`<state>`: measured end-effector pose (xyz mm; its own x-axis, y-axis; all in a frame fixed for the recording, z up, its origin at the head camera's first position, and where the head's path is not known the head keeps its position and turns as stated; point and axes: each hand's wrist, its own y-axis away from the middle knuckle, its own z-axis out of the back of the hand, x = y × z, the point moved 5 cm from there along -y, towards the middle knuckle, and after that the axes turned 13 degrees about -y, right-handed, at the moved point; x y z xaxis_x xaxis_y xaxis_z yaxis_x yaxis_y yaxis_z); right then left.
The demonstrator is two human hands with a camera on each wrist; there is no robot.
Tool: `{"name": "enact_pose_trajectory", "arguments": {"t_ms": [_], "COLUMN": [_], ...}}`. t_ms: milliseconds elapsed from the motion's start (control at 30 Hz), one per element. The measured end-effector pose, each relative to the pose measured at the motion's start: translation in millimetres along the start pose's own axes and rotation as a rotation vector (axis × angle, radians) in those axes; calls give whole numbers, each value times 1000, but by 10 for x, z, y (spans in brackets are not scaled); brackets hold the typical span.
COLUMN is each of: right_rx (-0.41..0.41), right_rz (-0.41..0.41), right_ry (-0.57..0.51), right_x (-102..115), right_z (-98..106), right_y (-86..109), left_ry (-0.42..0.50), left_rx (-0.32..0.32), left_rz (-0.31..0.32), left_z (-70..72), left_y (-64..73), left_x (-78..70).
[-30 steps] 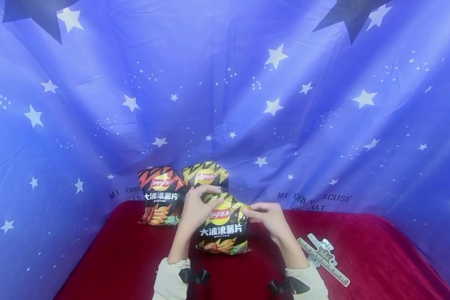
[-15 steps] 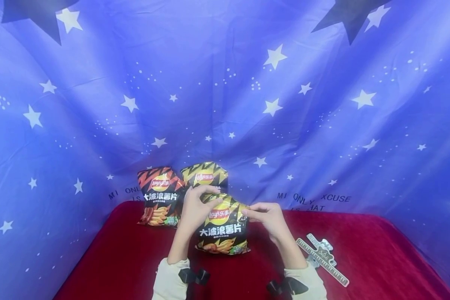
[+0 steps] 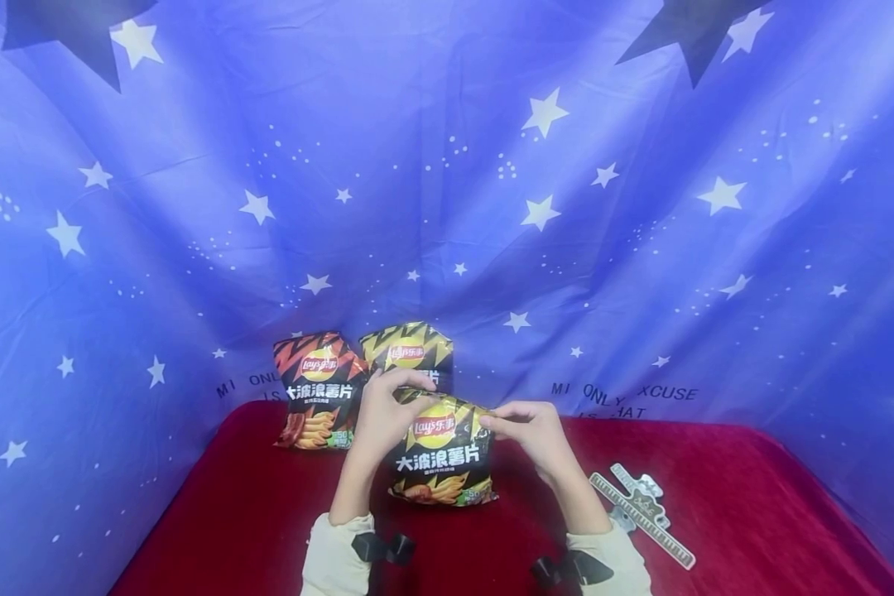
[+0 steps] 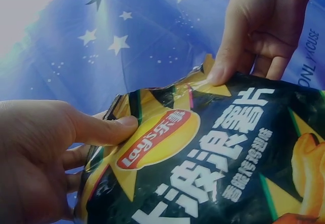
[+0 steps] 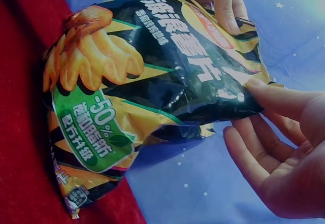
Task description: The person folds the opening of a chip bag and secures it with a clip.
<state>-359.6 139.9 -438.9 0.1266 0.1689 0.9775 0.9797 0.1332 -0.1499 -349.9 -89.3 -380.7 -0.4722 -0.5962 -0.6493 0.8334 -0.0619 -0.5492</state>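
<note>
At far left, a red-and-black glossy crisp bag point(image 3: 322, 393) stands on the red cloth-covered worktop point(image 3: 223, 505). The left hand point(image 3: 385, 414) pinches the upper left of a yellow-and-black glossy crisp bag point(image 3: 439, 462), positioned mid-worktop before a matching rear bag point(image 3: 407, 352). The right hand point(image 3: 532, 437) pinches its upper right corner. Further right lies silvery metal clip hardware point(image 3: 644, 515) with ruler-like markings.

Crisp bag point(image 3: 438, 460), one: glossy black and yellow; red Lay's label on yellow disc, white Chinese lettering, pictured ridged crisps, green "-50%" patch at lower right. Creased, upper edge uneven; pinched upper left by left hand point(image 3: 387, 412), upper right by right hand point(image 3: 535, 432). Front showing, lower end at red table point(image 3: 730, 480), left of midway between side edges
</note>
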Motion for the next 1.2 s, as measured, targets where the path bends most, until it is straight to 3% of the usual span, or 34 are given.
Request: {"name": "enact_pose_trajectory", "arguments": {"t_ms": [267, 533, 700, 933, 1067, 1200], "right_rx": [76, 178, 205, 243, 254, 290], "right_rz": [24, 64, 94, 121, 126, 118], "right_ry": [2, -33, -37, 27, 91, 133], "right_x": [31, 32, 28, 52, 96, 140], "right_z": [53, 34, 34, 28, 37, 42], "right_y": [3, -5, -17, -6, 20, 48], "left_ry": [41, 72, 86, 124, 123, 107], "left_rx": [87, 39, 51, 138, 196, 210], "left_rz": [34, 54, 65, 88, 58, 2], "left_z": [61, 118, 136, 143, 131, 132], "left_y": [15, 7, 11, 36, 42, 50], "left_x": [33, 38, 61, 116, 104, 78]}}
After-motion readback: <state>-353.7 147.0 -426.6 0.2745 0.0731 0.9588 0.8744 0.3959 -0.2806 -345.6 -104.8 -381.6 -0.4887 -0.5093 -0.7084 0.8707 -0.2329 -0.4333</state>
